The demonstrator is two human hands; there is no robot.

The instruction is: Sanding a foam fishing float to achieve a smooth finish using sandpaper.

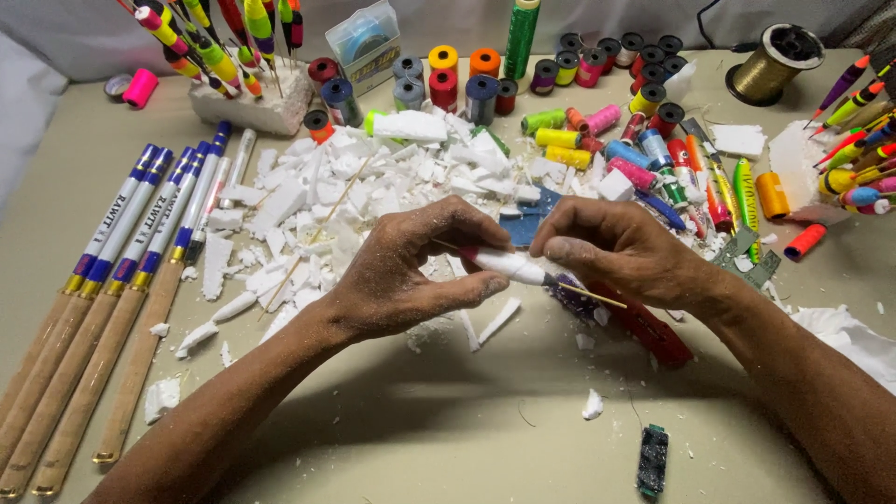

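Hands: left hand and right hand meet over the middle of the beige tabletop, both dusted with white crumbs.
Held piece: slim white foam float body on a thin wooden stick, lying roughly level between the two hands, above the table and not touching it.
Left grip: fingers closed around the left end of the float body, thumb underneath.
Right grip: fingertips pinched shut on the body's right part; the stick pokes out past them toward the right.
Step in hand: by the look of it, shaping or smoothing the foam body on its stick; whether an abrasive sits under the right fingers cannot be told.
Next move calls for: likely a light, even touch and slow turning of the stick, since the foam is soft and the stick thin; too much pinch could dent or snap it.
Behind the hands: heap of broken white foam scraps, spreading toward the wrists.
Left side: row of cork-handled rods with blue-and-white wraps, lying side by side.
Far edge: cluster of coloured thread spools; finished bright floats stuck upright in a white foam block.
Right side: spool of gold wire, well apart from the hands.
Near edge: small dark green-black rectangular block, alone below the right forearm.
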